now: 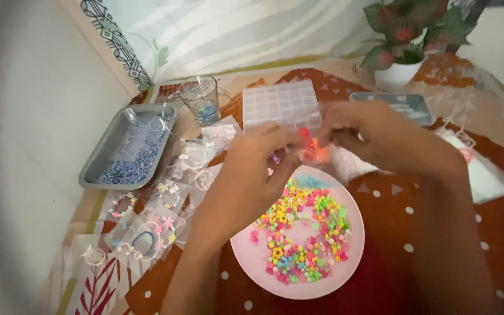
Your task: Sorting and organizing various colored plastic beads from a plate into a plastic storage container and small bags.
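Small orange-red bead piece [312, 149], blurred, pinched between fingertips of both hands, held above far rim of pink plate [252, 256] of mixed beads.

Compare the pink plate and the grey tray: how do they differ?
The plate is round and pink; the tray is rectangular and grey metal. The plate holds mixed bright beads; the tray holds bluish-purple ones. The plate lies right under the hands; the tray sits far left. Both are shallow and open.

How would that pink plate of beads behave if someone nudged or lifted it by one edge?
The pink plate looks shallow with a low rim, so tilting it would probably spill beads. The colourful beads lie loose and many look round, so they would likely roll and scatter. On the tablecloth it would probably drag rather than glide.
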